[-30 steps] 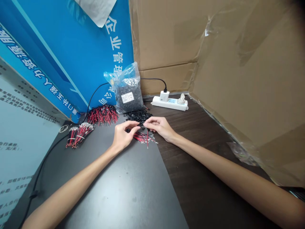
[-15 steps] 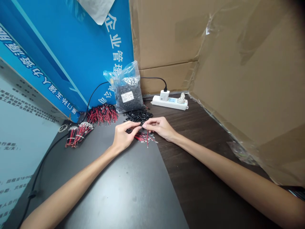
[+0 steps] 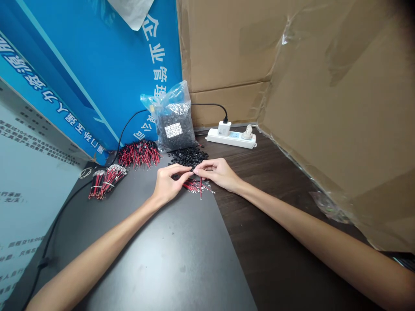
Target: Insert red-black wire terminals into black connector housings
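My left hand (image 3: 168, 182) is closed, thumb and forefinger pinched together. Whatever sits between those fingertips is too small to make out. Right beside it, almost fingertip to fingertip, my right hand (image 3: 218, 173) pinches a red wire (image 3: 201, 190) that hangs below the fingers. Under both hands lies a loose bunch of red and black wires (image 3: 193, 186) with bare metal ends. Just behind the hands spreads a heap of small black plastic parts (image 3: 186, 156).
A clear bag of black parts (image 3: 177, 125) stands behind the heap. To the left are a pile of red and black wires (image 3: 139, 154) and banded wire bundles (image 3: 108, 181). A white power strip (image 3: 231, 138) lies at the back right, by cardboard walls (image 3: 227, 47).
Both hands keep nearly the same place and pinch. The view has shifted very slightly; nothing has been picked up or let go.
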### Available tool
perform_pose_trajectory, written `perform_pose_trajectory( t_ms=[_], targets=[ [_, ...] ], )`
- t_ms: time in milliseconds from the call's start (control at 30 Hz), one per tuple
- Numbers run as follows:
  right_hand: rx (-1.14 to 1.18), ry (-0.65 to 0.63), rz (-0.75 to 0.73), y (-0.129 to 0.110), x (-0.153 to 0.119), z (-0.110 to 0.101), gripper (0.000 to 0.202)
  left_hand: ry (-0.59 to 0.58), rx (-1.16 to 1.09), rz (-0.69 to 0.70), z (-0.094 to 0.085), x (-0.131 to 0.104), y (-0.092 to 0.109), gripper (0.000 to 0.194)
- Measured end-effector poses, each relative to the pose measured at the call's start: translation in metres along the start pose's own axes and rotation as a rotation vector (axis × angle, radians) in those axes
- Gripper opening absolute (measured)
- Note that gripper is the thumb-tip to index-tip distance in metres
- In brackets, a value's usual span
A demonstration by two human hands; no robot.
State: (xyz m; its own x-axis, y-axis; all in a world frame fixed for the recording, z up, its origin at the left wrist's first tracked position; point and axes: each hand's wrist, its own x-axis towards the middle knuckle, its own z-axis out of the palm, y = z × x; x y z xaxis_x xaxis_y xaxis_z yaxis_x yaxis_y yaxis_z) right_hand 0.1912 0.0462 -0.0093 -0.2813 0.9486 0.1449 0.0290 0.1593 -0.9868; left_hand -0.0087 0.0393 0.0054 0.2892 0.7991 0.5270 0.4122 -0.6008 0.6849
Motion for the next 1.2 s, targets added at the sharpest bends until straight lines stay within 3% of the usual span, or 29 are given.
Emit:
perform_pose_trajectory(
  t_ms=[500,600,733,833,1000,1200],
  targets=[
    [0.041,-0.023,0.020,-0.003,0.001,0.004,0.031,0.038,-0.159,-0.198,0.001,0.002,0.001,0.014],
    [0.038,0.000,-0.004,-0.003,0.001,0.003,0.029,0.136,-0.262,-0.257,-0.001,0.003,-0.002,0.015],
    [-0.068,-0.051,-0.081,-0.005,-0.002,0.003,0.020,0.368,-0.395,-0.325,-0.004,0.007,-0.009,0.014],
    [-0.240,-0.160,-0.163,-0.007,-0.006,0.005,0.038,0.473,-0.429,-0.355,-0.006,0.009,-0.013,0.009],
    [-0.444,-0.246,-0.315,-0.011,-0.010,0.007,0.038,0.496,-0.484,-0.379,-0.006,0.010,-0.017,0.009],
    [-0.489,-0.262,-0.324,-0.011,-0.011,0.008,0.031,0.499,-0.506,-0.404,-0.006,0.010,-0.017,0.010]
  ],
)
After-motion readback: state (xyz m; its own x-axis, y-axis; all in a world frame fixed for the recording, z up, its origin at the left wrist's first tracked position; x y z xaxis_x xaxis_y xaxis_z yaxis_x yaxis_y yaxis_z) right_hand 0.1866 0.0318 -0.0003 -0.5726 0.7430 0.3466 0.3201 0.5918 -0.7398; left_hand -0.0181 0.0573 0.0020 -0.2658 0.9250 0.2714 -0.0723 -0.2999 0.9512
